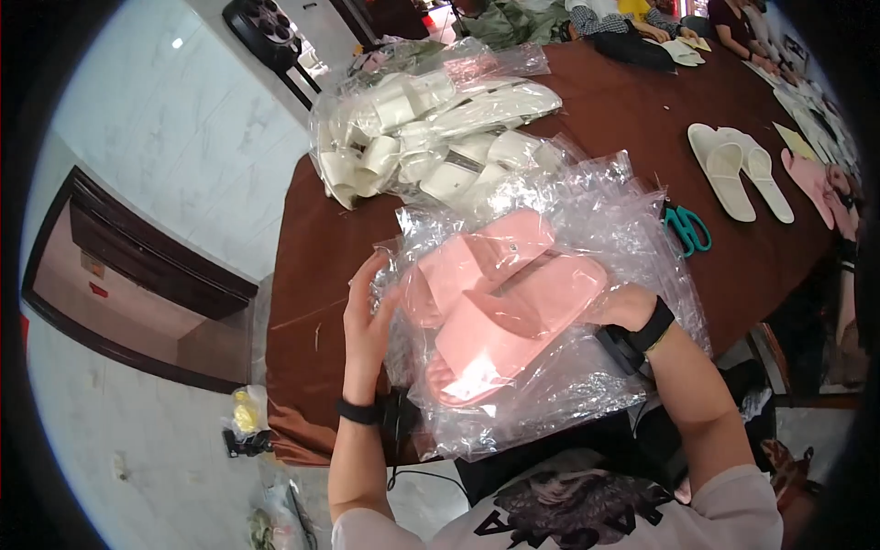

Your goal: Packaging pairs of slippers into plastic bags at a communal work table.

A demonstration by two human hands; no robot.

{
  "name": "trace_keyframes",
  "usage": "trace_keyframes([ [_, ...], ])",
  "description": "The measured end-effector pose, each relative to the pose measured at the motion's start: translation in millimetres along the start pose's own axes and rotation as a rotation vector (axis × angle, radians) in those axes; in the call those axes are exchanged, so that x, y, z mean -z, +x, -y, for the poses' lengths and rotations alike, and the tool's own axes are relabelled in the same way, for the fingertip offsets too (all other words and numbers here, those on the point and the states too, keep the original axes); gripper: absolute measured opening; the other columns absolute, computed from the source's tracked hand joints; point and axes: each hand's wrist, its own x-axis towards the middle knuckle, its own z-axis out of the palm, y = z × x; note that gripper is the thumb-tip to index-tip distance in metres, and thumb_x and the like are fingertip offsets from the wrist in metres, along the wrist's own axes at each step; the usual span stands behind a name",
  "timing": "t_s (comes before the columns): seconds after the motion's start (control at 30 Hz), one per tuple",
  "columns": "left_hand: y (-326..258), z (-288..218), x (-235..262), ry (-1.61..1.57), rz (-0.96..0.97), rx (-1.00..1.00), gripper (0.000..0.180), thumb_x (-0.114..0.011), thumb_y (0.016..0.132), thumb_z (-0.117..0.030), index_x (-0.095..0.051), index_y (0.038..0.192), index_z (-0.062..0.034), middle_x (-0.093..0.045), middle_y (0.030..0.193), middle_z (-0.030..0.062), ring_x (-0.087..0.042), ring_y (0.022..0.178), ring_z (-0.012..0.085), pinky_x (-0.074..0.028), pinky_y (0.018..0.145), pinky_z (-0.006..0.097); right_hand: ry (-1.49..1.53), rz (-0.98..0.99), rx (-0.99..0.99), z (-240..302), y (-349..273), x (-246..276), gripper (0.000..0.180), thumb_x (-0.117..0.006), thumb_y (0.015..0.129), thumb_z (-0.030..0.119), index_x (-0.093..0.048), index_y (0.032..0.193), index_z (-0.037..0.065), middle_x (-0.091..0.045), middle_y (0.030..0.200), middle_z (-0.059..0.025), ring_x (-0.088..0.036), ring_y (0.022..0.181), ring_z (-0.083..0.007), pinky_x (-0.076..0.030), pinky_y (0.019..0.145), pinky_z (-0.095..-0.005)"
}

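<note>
A pair of pink slippers (pixel 490 339) lies side by side in front of me, with clear plastic around and beneath it. My right hand (pixel 625 307) is at the heel end of the slippers, its fingers curled against the near one and partly hidden. By the toe end, my left hand (pixel 368 307) is raised at the left edge of the plastic, thumb and fingers apart. Below the slippers, several clear plastic bags (pixel 559 403) lie in a stack. Whether both slippers are fully inside one bag, I cannot tell.
Bagged white slippers (pixel 394 110) are heaped at the far left of the brown-covered table (pixel 614 119). Scissors with teal handles (pixel 687 229) lie right of the bags, near a white slipper pair (pixel 733 174). Other people work along the far and right edges, one hand near pink slippers (pixel 807 183).
</note>
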Motion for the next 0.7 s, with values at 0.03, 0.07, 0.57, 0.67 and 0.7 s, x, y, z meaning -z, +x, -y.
trace_keyframes([
  [0.03, -7, -4, 2, 0.063, 0.101, -0.084, 0.068, -0.074, 0.087, -0.032, -0.048, 0.144, -0.0055, -0.045, 0.150, 0.0125, -0.039, 0.140, 0.0297, -0.036, 0.111, 0.043, 0.040, -0.001, -0.016, -3, 0, 3, 0.067, -0.075, 0.088, 0.026, -0.045, 0.145, 0.006, -0.053, 0.144, -0.0125, -0.050, 0.133, -0.0236, -0.040, 0.111, -0.0369],
  [0.07, -11, -6, 3, 0.125, 0.199, -0.170, 0.078, -0.077, 0.083, -0.039, -0.045, 0.147, -0.0083, -0.038, 0.157, 0.0126, -0.029, 0.148, 0.0327, -0.029, 0.116, 0.048, 0.029, 0.006, -0.026, -1, 0, 3, 0.067, -0.075, 0.088, 0.026, -0.045, 0.145, 0.006, -0.053, 0.144, -0.0125, -0.050, 0.133, -0.0236, -0.040, 0.111, -0.0369],
  [0.57, -30, 10, 5, 0.591, 0.482, -0.100, 0.116, -0.081, 0.066, -0.057, -0.026, 0.157, -0.0097, -0.019, 0.165, 0.0099, -0.011, 0.152, 0.0378, -0.015, 0.119, 0.061, -1.055, -0.159, -0.248, 89, -8, 54, 0.017, -0.065, 0.091, 0.014, -0.071, 0.101, 0.001, -0.072, 0.102, -0.0128, -0.067, 0.095, -0.0269, -0.052, 0.086, -0.0373],
  [0.67, -30, 10, 1, 0.586, 0.462, -0.104, 0.116, -0.081, 0.066, -0.055, -0.026, 0.157, -0.0085, -0.018, 0.165, 0.0106, -0.011, 0.153, 0.0368, -0.015, 0.119, 0.061, -1.005, -0.622, -0.291, 129, -4, 77, 0.014, -0.060, 0.094, 0.010, -0.066, 0.102, 0.000, -0.065, 0.078, -0.0034, -0.060, 0.067, -0.0175, -0.045, 0.063, -0.0296],
  [0.7, -31, 12, 0, 0.579, 0.462, -0.098, 0.116, -0.081, 0.066, -0.055, -0.026, 0.157, -0.0085, -0.018, 0.165, 0.0106, -0.011, 0.153, 0.0368, -0.015, 0.119, 0.061, -0.844, -0.742, -0.310, 139, 5, 73, 0.013, -0.059, 0.096, 0.011, -0.066, 0.100, 0.001, -0.061, 0.072, -0.0008, -0.055, 0.063, -0.0106, -0.041, 0.059, -0.0254],
])
